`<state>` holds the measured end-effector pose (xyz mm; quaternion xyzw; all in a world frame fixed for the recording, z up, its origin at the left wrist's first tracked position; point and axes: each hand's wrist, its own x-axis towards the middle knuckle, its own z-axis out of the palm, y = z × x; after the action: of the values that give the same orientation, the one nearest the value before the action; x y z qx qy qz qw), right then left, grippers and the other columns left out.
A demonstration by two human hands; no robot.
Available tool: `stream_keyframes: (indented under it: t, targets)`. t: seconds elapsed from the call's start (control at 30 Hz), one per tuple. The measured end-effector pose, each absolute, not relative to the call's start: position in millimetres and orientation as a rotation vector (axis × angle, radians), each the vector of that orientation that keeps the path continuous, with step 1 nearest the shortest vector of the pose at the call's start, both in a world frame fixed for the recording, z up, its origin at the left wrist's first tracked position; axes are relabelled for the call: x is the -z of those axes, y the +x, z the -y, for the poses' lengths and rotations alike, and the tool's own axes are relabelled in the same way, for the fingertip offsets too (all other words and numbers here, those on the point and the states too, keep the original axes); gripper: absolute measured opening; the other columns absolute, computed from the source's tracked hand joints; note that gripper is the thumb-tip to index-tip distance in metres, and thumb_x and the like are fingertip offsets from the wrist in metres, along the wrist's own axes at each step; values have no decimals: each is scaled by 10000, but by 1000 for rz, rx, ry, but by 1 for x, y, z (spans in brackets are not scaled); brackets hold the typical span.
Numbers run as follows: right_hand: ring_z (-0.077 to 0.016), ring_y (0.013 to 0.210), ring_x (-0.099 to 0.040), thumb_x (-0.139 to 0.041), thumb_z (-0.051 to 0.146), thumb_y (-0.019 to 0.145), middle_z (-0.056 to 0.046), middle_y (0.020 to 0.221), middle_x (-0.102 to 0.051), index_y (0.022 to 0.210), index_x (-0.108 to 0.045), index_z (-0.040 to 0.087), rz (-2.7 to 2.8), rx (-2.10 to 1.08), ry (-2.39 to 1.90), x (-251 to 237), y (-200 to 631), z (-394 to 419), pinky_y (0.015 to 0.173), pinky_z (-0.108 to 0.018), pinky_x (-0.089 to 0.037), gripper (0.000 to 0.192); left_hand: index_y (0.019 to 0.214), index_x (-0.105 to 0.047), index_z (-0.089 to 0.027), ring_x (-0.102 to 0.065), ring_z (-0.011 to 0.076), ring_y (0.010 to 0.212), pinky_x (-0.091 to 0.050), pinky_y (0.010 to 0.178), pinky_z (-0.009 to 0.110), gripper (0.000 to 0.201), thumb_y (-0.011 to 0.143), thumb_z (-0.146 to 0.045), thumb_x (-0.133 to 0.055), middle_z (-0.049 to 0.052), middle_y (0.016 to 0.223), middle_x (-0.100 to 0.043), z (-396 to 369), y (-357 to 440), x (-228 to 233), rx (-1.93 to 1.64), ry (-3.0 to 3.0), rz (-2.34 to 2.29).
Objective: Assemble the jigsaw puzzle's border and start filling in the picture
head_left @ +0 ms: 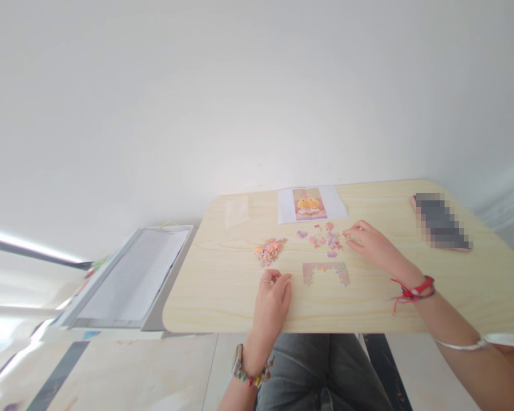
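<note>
A loose spread of pink and purple puzzle pieces (326, 240) lies near the middle of the table. At its right edge is my right hand (370, 242), thumb and forefinger closed around what looks like a small pink puzzle piece at the fingertips. My left hand (274, 297) rests on the table with curled fingers, and whatever they may hold is hidden. Just beyond it sits a heap of orange and pink pieces (270, 250). Between my hands, a joined puzzle border (323, 266) forms a top edge with two short sides. Behind the pieces lies a printed reference picture (310, 204) of an orange character.
A thin, pale square sheet (237, 212) lies at the table's back left. On the right is a phone-like dark object (442, 221), blurred out. Papers (132, 277) fill a grey tray left of the wooden table (214, 297). A white wall rises behind.
</note>
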<state>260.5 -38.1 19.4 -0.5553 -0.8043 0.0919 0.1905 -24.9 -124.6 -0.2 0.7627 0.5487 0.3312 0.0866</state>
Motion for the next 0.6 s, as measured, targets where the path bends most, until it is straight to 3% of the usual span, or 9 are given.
stream_keyframes:
  t: [0.6]
  targets:
    - [-150,652,-544,-449,156,795,-53,848,-530,728,-594,191,2320,-289,-1556,-6,258,9,644,-286,-434,163,916,-640,-178,-567,160,739,-511,683,307,216,830,-134,-447,66,875,-522,127,-29,0,-1008,2237,-1667]
